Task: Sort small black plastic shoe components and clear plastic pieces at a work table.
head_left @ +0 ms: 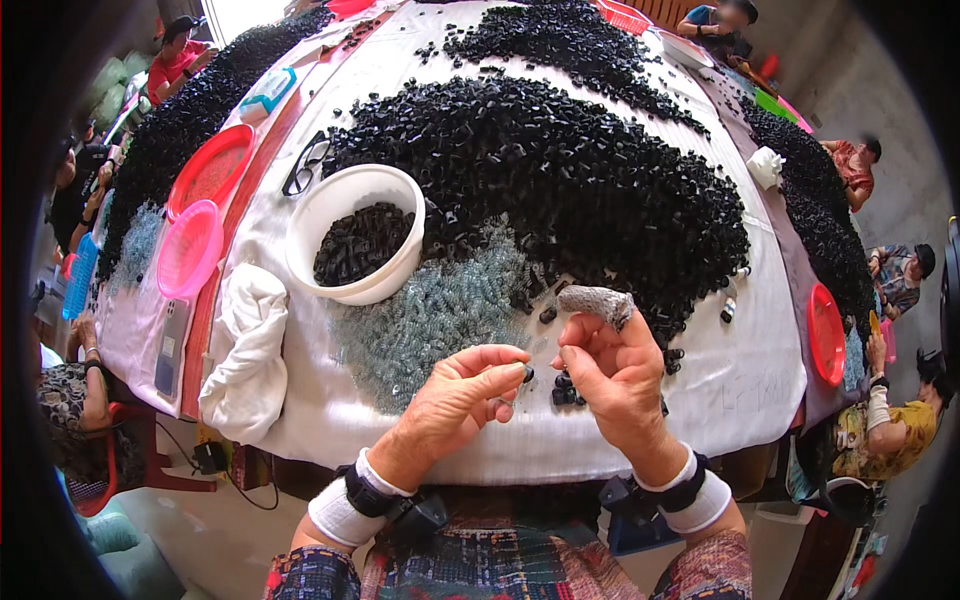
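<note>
My left hand [462, 388] is closed in a pinch, with a small black plastic piece [528, 374] at its fingertips. Beside it, my right hand [622, 375] has its fingers curled toward the thumb; whatever they hold is hidden. A grey wrapping [597, 302] covers one raised right finger. Just beyond both hands spreads a pile of small clear, spring-like pieces [430, 325]. Behind that lies a large heap of small black plastic pieces [560, 170]. Several loose black pieces [565, 392] rest on the white cloth between my hands.
A white tub [392, 272] partly filled with black pieces stands left of the heap. Glasses [306, 165], a crumpled white cloth [245, 350], a phone [172, 345] and a pink basket [190, 250] lie leftward. A red tray [826, 335] is at right. Other people sit along both sides.
</note>
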A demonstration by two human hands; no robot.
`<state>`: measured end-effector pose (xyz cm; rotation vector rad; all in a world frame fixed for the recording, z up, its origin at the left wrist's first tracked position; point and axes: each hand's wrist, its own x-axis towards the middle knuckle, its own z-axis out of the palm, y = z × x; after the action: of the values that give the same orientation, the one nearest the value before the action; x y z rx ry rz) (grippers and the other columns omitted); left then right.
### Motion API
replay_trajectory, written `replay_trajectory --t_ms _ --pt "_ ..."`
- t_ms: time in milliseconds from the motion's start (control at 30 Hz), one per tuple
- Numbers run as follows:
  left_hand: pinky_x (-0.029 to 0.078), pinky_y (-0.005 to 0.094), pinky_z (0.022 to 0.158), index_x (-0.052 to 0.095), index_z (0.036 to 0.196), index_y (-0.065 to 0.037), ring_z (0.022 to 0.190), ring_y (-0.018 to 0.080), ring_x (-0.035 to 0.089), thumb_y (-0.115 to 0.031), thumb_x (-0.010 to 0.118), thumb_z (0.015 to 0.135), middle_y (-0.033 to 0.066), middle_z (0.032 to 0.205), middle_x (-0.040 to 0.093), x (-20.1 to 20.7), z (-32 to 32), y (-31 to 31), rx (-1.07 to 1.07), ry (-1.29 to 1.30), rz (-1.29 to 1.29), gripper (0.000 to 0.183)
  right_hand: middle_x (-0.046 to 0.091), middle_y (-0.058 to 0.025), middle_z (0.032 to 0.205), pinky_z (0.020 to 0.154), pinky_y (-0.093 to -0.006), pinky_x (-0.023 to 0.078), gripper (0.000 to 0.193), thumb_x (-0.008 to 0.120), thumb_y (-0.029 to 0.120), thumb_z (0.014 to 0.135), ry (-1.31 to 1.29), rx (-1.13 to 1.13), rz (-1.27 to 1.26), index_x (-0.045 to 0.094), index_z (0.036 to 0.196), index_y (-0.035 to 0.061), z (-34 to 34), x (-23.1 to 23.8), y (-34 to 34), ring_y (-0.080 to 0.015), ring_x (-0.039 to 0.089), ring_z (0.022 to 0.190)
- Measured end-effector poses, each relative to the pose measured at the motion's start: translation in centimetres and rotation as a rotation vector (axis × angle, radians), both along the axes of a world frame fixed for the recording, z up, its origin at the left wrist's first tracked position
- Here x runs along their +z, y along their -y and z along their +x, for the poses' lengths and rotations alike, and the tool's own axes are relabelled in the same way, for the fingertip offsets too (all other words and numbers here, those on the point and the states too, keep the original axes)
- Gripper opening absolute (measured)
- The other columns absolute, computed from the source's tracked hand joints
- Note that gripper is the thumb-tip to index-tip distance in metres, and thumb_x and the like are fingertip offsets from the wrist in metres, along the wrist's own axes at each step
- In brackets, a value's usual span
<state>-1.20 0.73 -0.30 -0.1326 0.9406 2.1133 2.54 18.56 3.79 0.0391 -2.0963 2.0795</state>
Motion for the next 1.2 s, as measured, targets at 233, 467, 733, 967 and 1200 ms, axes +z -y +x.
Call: replay_trajectory --t_ms 233,467,733,967,1200 --pt "0.053 0.0231 0.057 0.062 0.104 -0.002 0.075 0.0154 0.066 -0.009 0.065 0.088 0.0105 0.092 0.068 0.2 -0.2 -0.9 -0.035 0.017 0.202 0.017 0.056 -0.0034 0.095 0.079 -0.022 0.049 0.042 0.056 -0.011 0.085 -0.133 -0.012 -0.131 0.047 0.124 0.0016 -0.2 -0.1 1.1 -0.0078 0.056 0.088" --pt "0.054 0.024 0.058 0.06 0.103 -0.002 0.082 0.0188 0.068 -0.006 0.066 0.086 0.0118 0.093 0.067 0.7 0.4 -1.7 0.026 -0.061 0.147 0.019 0.057 -0.0046 0.097 0.08 -0.0235 0.049 0.04 0.057 -0.011 0.085 -0.171 -0.041 -0.133 0.048 0.122 -0.0008 -0.1 -1.0 1.5 -0.0092 0.056 0.09" --pt "0.055 0.0255 0.063 0.06 0.102 0.001 0.084 0.0175 0.067 -0.007 0.069 0.084 0.0097 0.093 0.067 0.3 0.7 -1.8 0.101 -0.198 0.029 0.022 0.059 -0.0045 0.096 0.084 -0.0264 0.048 0.037 0.059 -0.012 0.083 -0.191 -0.046 -0.027 0.052 0.118 -0.001 0.7 -2.5 1.0 -0.0116 0.057 0.09" --pt "0.055 0.0244 0.064 0.061 0.102 0.002 0.084 0.0161 0.067 -0.007 0.07 0.083 0.009 0.093 0.068 -0.2 0.7 -1.1 0.065 -0.275 -0.029 0.023 0.062 -0.0063 0.09 0.074 -0.0246 0.049 0.029 0.061 -0.011 0.08 -0.371 -0.041 0.599 0.059 0.108 -0.0022 0.8 -1.8 0.3 -0.0131 0.061 0.084" --pt "0.055 0.024 0.064 0.062 0.103 0.002 0.084 0.0155 0.068 -0.006 0.071 0.083 0.0102 0.093 0.069 0.3 0.9 -0.8 0.034 -0.312 -0.068 0.023 0.062 -0.0125 0.085 0.061 -0.029 0.052 0.025 0.066 -0.01 0.074 -0.359 -0.122 0.499 0.062 0.098 -0.0026 1.3 -2.2 0.5 -0.0226 0.064 0.073"
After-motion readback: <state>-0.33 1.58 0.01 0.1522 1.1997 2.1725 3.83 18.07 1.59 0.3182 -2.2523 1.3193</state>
